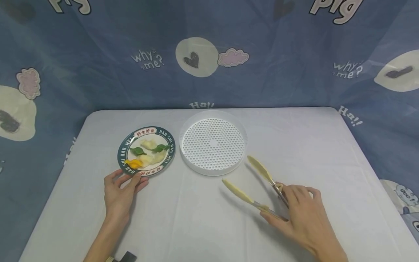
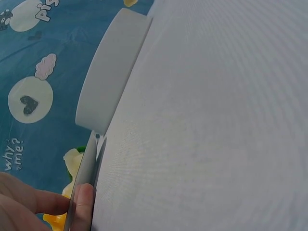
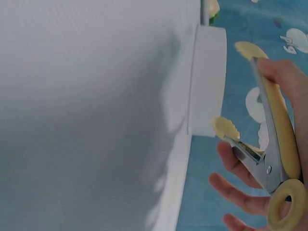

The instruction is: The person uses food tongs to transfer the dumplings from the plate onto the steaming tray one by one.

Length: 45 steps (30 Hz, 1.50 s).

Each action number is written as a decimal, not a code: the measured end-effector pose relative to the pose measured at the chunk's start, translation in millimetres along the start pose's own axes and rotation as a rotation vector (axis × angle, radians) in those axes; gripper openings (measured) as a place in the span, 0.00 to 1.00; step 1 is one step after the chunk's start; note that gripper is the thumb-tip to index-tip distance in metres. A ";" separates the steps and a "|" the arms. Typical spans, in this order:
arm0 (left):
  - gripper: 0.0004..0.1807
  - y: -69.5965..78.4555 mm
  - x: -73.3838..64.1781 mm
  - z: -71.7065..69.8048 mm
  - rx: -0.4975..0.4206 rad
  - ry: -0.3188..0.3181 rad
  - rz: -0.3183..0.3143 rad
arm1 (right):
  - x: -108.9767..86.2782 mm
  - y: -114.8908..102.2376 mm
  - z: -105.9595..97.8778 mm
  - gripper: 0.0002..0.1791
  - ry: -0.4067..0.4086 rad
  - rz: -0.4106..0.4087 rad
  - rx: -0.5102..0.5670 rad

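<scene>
left hand [image 1: 119, 193] pinching round plate [image 1: 123, 147] (pale pieces [image 1: 146, 160] aboard), right hand [image 1: 302, 211] gripping splayed yellow-tipped tongs [image 1: 238, 191], perforated tray [image 1: 212, 153] between, printed cloth [image 1: 278, 80] behind

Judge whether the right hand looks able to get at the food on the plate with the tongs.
Probably yes: the right hand holds the tongs open, and nothing covers the food on the plate. The perforated tray stands partly between, but passing over it looks possible.

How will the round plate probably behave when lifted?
The plate seems stiff, its edge straight in the left-wrist view. Held at one side by the left hand, it may tip, and its food might slide.
</scene>
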<state>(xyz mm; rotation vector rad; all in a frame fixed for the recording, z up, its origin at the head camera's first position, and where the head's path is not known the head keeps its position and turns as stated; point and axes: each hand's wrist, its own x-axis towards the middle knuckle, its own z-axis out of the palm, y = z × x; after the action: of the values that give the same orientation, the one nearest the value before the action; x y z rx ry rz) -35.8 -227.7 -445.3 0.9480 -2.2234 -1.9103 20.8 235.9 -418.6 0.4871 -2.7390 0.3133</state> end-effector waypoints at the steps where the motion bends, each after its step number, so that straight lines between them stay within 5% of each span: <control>1: 0.46 -0.3 0.0 0.1 0.004 0.002 0.000 | 1.2 0.3 -1.6 0.47 -0.007 0.004 -0.006; 17: 0.46 -2.1 0.4 0.2 0.015 0.014 -0.002 | 22.4 0.6 -9.5 0.54 0.097 -0.098 -0.028; 27: 0.47 -4.8 0.8 -0.2 0.038 0.011 0.010 | 44.9 -15.1 -14.3 0.51 0.027 -0.160 -0.025; 45: 0.45 -4.8 -1.0 0.1 0.040 0.014 0.028 | 89.7 -47.1 -3.2 0.47 0.035 -0.314 -0.036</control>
<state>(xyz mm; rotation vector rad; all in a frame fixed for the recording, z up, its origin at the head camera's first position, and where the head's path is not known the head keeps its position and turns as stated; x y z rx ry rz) -33.1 -227.4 -449.3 0.9279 -2.2630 -1.8487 -40.1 167.3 -375.6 0.8782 -2.5763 0.1893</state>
